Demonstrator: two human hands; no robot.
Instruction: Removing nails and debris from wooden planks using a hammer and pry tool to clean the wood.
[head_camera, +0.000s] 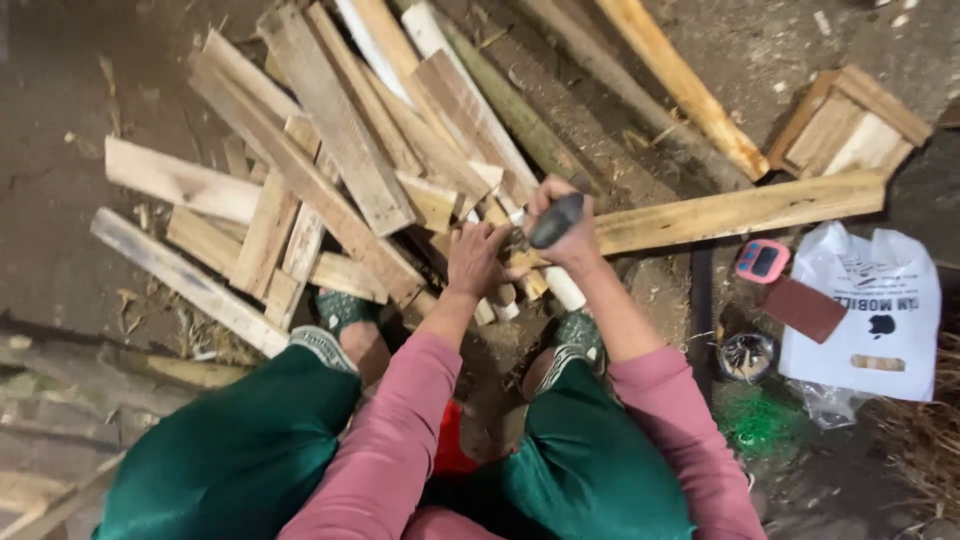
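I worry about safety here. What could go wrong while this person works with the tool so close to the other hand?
1. The right hand grips a dark-handled tool right beside the left hand, which steadies a small wood piece. A slip could likely hurt the left fingers.
2. The loose planks are piled unevenly just ahead of the feet; a knock might make them slide onto them.

Dirt-floor woodworking yard: scrap planks
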